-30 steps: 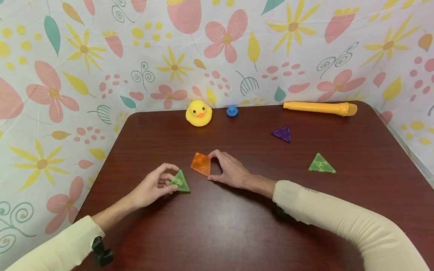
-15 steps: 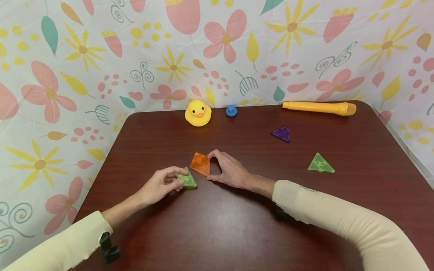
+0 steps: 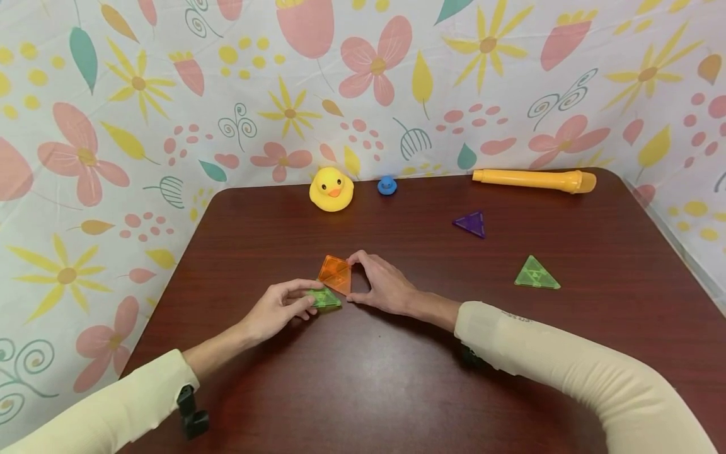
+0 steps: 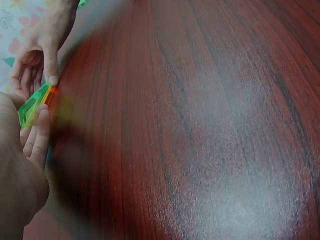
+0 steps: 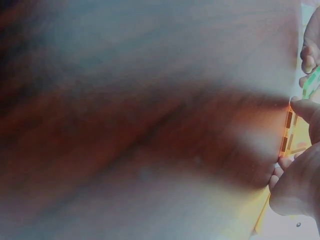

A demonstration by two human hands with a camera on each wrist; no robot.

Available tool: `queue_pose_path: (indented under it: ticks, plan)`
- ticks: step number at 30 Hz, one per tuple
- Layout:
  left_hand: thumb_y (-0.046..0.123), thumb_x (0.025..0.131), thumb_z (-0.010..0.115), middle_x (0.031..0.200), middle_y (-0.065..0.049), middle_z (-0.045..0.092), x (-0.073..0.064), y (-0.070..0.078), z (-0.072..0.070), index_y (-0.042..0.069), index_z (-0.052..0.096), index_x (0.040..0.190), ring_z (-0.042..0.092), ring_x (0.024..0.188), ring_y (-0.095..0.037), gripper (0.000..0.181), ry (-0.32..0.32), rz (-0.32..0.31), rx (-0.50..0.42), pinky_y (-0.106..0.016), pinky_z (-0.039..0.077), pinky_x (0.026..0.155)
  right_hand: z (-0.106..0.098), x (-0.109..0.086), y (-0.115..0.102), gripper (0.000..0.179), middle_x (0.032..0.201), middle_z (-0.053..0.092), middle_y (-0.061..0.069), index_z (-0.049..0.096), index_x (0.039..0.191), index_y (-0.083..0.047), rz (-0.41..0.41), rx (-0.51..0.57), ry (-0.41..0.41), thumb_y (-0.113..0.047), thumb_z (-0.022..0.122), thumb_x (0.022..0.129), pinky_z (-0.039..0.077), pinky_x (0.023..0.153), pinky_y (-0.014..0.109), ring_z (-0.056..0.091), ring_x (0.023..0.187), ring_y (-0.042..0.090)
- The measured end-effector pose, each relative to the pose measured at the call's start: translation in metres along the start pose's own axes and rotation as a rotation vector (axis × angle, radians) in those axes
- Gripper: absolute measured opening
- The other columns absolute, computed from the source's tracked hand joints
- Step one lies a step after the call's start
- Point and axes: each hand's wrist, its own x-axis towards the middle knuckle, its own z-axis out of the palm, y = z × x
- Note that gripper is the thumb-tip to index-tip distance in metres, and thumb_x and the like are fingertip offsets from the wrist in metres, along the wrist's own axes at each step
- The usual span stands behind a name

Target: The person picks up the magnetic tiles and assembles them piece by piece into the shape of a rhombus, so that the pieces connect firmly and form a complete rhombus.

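Note:
Near the table's middle my left hand pinches a translucent green triangular magnetic tile between thumb and fingers. The tile is tilted, its far edge close to an orange magnetic-tile piece. That orange piece is four-sided with a line across it, and lies on the table. My right hand holds its right side between thumb and index finger. In the left wrist view, the green tile overlaps the orange piece; contact is unclear. The right wrist view catches the orange edge under my right fingers.
A purple triangular tile and another green triangular tile lie to the right. Along the back edge stand a yellow rubber duck, a small blue duck and a yellow toy microphone. A flowered cloth hangs behind.
My left hand has moved right with the green tile, bringing it up to the orange piece's lower left edge and tilting it flatter. My right hand and the orange piece have stayed put.

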Motion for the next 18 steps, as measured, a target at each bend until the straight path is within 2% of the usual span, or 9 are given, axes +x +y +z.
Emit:
queue_pose_path:
  ticks: [7, 18]
  plan:
    - [0.019, 0.109, 0.064, 0.111, -0.02, 0.075, 0.002, 0.0015, 0.0039, 0.005, 0.065, 0.143, 0.074, 0.095, -0.031, 0.037, 0.021, -0.017, 0.006, -0.035, 0.063, 0.08, 0.0002, -0.0001, -0.0005, 0.067, 0.138, 0.063, 0.011, 0.054, 0.138, -0.006, 0.009, 0.001, -0.002, -0.028, 0.092, 0.087, 0.051, 0.107, 0.05, 0.059, 0.132, 0.03]
    - [0.021, 0.108, 0.066, 0.118, -0.018, 0.074, 0.0041, -0.0011, 0.0081, 0.005, 0.066, 0.141, 0.074, 0.096, -0.031, 0.037, 0.038, -0.008, -0.016, -0.037, 0.063, 0.079, 0.0003, -0.0004, -0.0016, 0.066, 0.14, 0.062, 0.011, 0.054, 0.139, -0.006, 0.018, 0.009, 0.003, -0.026, 0.091, 0.088, 0.051, 0.107, 0.05, 0.058, 0.133, 0.03]
